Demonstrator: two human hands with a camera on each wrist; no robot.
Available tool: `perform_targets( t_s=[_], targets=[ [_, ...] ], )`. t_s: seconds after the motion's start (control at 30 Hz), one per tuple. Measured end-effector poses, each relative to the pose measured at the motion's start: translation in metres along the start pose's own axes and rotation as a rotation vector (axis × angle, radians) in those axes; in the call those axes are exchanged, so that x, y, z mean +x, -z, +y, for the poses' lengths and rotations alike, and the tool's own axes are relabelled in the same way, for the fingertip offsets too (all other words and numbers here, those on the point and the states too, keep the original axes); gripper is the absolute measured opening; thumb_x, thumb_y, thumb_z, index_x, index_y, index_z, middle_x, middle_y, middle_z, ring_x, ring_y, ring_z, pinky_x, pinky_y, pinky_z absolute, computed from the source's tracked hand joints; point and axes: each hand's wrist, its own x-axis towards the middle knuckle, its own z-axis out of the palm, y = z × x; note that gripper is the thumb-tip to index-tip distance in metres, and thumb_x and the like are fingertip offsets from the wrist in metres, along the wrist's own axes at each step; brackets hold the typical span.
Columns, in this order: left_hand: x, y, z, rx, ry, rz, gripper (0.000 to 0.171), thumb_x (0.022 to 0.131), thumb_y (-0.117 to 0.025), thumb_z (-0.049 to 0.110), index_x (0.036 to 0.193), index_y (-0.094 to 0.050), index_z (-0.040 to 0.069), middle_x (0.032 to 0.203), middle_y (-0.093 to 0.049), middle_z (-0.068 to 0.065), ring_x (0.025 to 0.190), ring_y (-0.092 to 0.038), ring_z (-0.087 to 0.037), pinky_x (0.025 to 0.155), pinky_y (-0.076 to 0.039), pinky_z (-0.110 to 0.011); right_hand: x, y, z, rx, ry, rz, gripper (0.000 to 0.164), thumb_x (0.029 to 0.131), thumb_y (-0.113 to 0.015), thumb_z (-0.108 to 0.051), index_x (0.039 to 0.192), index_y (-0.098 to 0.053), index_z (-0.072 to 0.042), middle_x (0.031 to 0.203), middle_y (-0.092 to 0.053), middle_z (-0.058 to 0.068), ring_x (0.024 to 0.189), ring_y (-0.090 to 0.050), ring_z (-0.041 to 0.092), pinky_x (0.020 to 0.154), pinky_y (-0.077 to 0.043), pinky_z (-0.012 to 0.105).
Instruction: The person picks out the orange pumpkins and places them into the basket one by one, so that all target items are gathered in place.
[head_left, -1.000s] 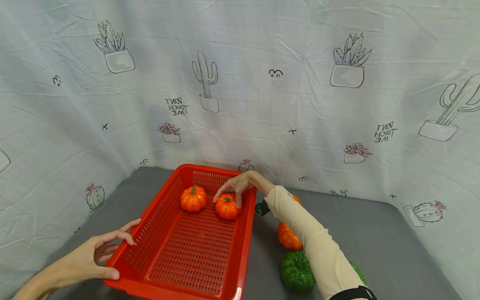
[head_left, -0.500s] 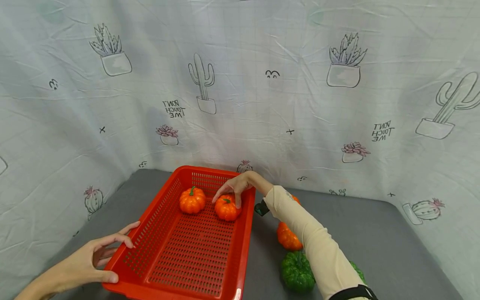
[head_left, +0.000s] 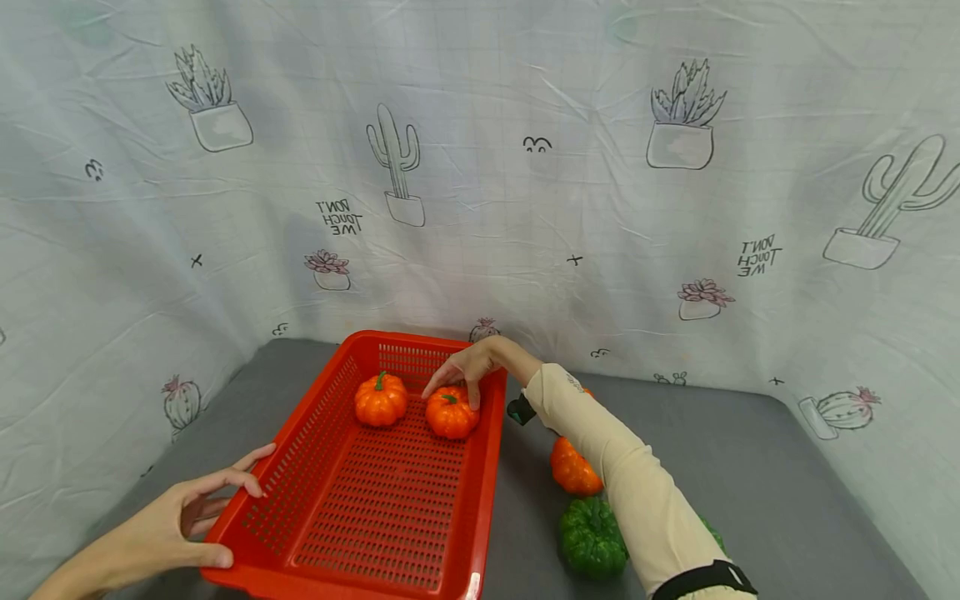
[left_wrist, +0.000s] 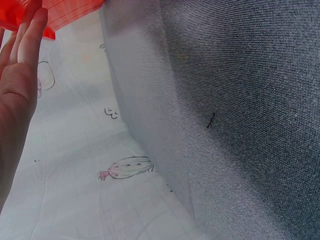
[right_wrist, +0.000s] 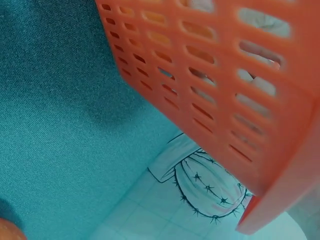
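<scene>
In the head view, a red plastic basket (head_left: 491,467) with slotted walls stands on the grey table. My left hand (head_left: 168,525) grips its near left corner, thumb on the near rim and fingers over the left rim. Inside, by the far right corner, a small orange pumpkin (head_left: 452,419) with a green stem sits between the thumb and fingers of my right hand (head_left: 471,367). A second orange pumpkin (head_left: 380,402) lies to its left. The left wrist view shows the left hand (left_wrist: 20,85) at the basket's red edge (left_wrist: 75,11). In the right wrist view, the slotted basket wall (right_wrist: 200,95) mostly hides the right hand.
Right of the basket are an orange pumpkin (head_left: 573,468) and a green pumpkin (head_left: 592,537). The right forearm's cream sleeve (head_left: 637,467) partly covers more orange and green ones. A white curtain (head_left: 480,167) with cactus drawings rises behind and beside the grey table (head_left: 765,483).
The head view has shifted slightly, so the scene sits a little further left. Both hands keep their places on the basket and the pumpkin.
</scene>
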Motion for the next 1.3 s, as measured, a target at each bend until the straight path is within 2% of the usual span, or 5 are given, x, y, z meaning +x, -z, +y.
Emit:
perform_targets(
  t_s=[0.4, 0.57, 0.8, 1.1, 1.3],
  targets=[
    [0.003, 0.001, 0.002, 0.024, -0.017, -0.016, 0.046, 0.084, -0.057, -0.019, 0.126, -0.046, -0.003, 0.158, -0.016, 0.012, 0.134, -0.038, -0.005, 0.094, -0.049, -0.033, -0.009, 0.000, -0.003, 0.026, -0.026, 0.011, 0.078, 0.077, -0.065, 0.021, 0.145, -0.039, -0.005, 0.154, -0.031, 0.006, 0.141, -0.026, 0.015, 0.110, -0.029, 0.024],
    [0.002, 0.000, 0.003, 0.005, -0.015, -0.020, 0.045, 0.085, -0.055, -0.019, 0.127, -0.044, -0.006, 0.158, -0.015, 0.012, 0.134, -0.038, -0.004, 0.094, -0.050, -0.034, -0.017, 0.003, -0.005, 0.033, -0.027, 0.030, 0.077, 0.078, -0.063, 0.021, 0.146, -0.037, -0.005, 0.153, -0.033, 0.005, 0.141, -0.027, 0.018, 0.111, -0.029, 0.026],
    [-0.001, -0.002, 0.002, -0.010, -0.006, -0.009, 0.044, 0.085, -0.054, -0.019, 0.126, -0.043, -0.007, 0.157, -0.018, 0.013, 0.131, -0.042, -0.008, 0.092, -0.051, -0.037, -0.032, 0.008, -0.006, 0.083, 0.039, 0.045, 0.074, 0.081, -0.060, 0.022, 0.146, -0.033, 0.002, 0.154, -0.030, 0.012, 0.141, -0.029, 0.026, 0.104, -0.041, 0.035],
    [-0.002, -0.002, -0.002, -0.132, 0.018, -0.030, 0.041, 0.088, -0.050, -0.017, 0.127, -0.039, -0.010, 0.156, -0.019, 0.018, 0.132, -0.042, -0.009, 0.091, -0.051, -0.043, -0.061, 0.010, 0.002, 0.189, 0.155, 0.202, 0.063, 0.086, -0.060, 0.015, 0.144, -0.039, 0.001, 0.151, -0.036, 0.011, 0.136, -0.037, 0.026, 0.097, -0.047, 0.037],
    [-0.001, 0.001, -0.004, -0.146, -0.002, -0.053, 0.041, 0.088, -0.047, -0.020, 0.127, -0.038, -0.011, 0.155, -0.018, 0.019, 0.132, -0.042, -0.009, 0.091, -0.050, -0.045, -0.094, 0.007, 0.006, 0.245, 0.300, 0.349, 0.055, 0.090, -0.058, 0.010, 0.141, -0.041, 0.003, 0.148, -0.039, 0.014, 0.135, -0.036, 0.036, 0.101, -0.044, 0.044]
  ],
)
